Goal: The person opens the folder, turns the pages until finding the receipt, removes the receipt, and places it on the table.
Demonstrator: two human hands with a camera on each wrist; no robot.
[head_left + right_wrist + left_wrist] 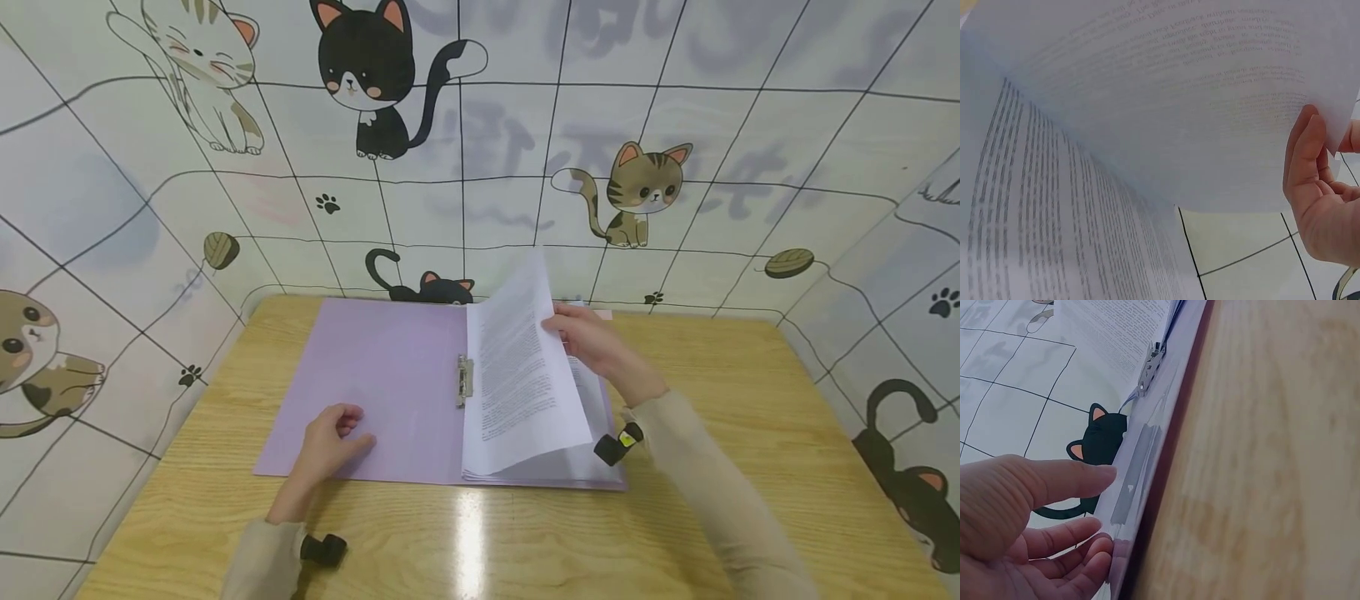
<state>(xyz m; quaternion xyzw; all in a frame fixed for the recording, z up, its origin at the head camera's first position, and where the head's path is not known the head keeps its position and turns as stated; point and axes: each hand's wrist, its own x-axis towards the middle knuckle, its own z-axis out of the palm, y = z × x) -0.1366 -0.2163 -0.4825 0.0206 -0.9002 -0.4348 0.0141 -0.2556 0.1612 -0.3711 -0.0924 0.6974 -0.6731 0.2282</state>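
1. A lilac folder (pixel 390 375) lay open on the surface (pixel 712 508).
2. The right hand (pixel 596 346) pinched a lifted white sheet (pixel 525 367); the left hand (pixel 330 442) was loosely curled, holding nothing.
3. Lower pages (pixel 591 408) were mostly hidden.

The head view is bright and quite even, with one white streak of glare on the table (pixel 705 367) at the lower centre. Both wrist views are dimmer and greyer. In the left one, the table at right looks blurred; in the right one, the lifted sheet (pixel 1154 125) looks shaded.
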